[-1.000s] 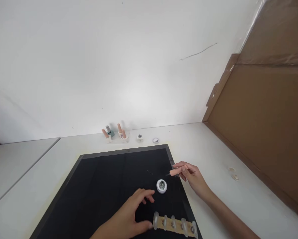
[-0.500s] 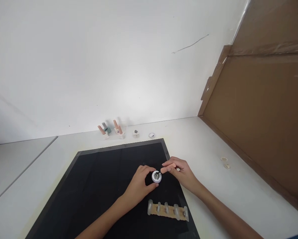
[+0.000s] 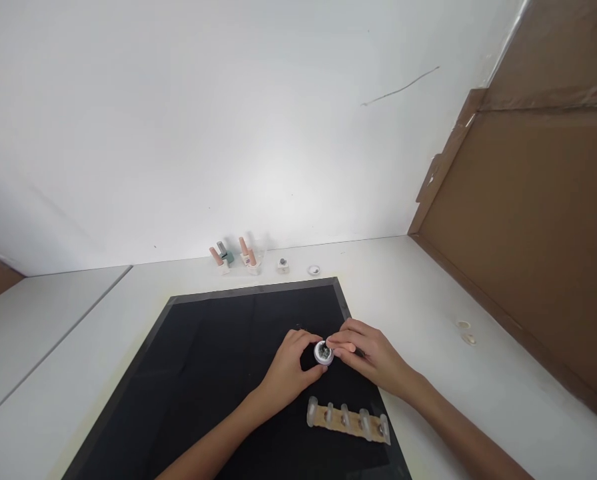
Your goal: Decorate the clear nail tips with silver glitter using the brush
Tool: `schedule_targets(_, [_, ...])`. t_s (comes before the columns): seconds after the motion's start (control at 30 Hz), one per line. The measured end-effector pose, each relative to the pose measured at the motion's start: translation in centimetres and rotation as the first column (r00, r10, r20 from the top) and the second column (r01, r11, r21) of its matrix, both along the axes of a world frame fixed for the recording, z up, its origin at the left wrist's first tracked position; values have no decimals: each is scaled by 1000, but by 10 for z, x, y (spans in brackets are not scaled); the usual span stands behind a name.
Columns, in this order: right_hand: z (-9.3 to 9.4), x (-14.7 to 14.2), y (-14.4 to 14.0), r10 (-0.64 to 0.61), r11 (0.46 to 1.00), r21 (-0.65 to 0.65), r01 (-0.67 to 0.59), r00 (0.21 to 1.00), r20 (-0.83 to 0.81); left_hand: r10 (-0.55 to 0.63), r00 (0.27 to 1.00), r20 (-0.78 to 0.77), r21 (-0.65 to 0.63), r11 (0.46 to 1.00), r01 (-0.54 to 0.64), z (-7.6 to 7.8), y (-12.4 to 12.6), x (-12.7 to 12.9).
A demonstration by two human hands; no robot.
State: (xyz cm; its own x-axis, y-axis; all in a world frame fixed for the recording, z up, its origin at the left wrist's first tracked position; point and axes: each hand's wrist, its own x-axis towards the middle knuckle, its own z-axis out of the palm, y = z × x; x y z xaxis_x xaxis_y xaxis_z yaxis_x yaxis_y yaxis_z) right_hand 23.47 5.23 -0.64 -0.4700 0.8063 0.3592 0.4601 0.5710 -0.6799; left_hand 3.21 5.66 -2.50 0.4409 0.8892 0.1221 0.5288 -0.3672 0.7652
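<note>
My left hand (image 3: 294, 363) is closed around a small white round jar (image 3: 323, 353) with silvery glitter inside, keeping it upright on the black mat. In my right hand (image 3: 371, 353) is a nail polish brush (image 3: 346, 347), pinched by its peach cap. Its tip is at the jar's mouth, partly hidden by the fingers. Nearer me on the mat lies a tan strip (image 3: 348, 420) bearing several clear nail-shaped tips. An uncapped nail polish bottle (image 3: 282, 267) stands beyond the mat, with a small round lid (image 3: 313, 270) to its right.
The black mat (image 3: 218, 373) has grey edging and covers part of the white table (image 3: 418, 287). Several capped nail polish bottles (image 3: 252, 264) stand near the wall. Two small pale discs (image 3: 468, 339) lie at the right, by a brown cardboard panel (image 3: 543, 253).
My right hand has brought the brush closer over the jar, and the cap now lies at a different angle. The whole view has shifted slightly. My left hand keeps its hold.
</note>
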Motion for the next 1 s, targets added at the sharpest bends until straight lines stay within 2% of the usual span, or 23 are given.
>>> schedule_targets(0.17, [10,0,-2,-19,995,104,4,989,146,-12,1000,13,15,1000,11,-2,0,-1])
schedule_targets(0.33, [21,-4,1,24,978,190,-83,955,295,-8,1000,15,28,1000,8,-4,-1,-1])
schedule_targets(0.47, [26,-10,5,67,970,198,-143,935,348,15,1000,14,40,999,-15,-2,-6,-3])
schedule_targets(0.57, [26,-12,6,95,980,144,-141,955,282,50,999,14,55,997,-51,-1,-11,-5])
schedule_targets(0.8, [19,-15,1,123,984,-132,-119,992,25,116,993,15,99,988,-117,2,-20,-9])
schedule_targets(1.0, [13,-15,-6,72,974,-207,-97,990,-125,137,990,12,145,980,-137,5,-24,-9])
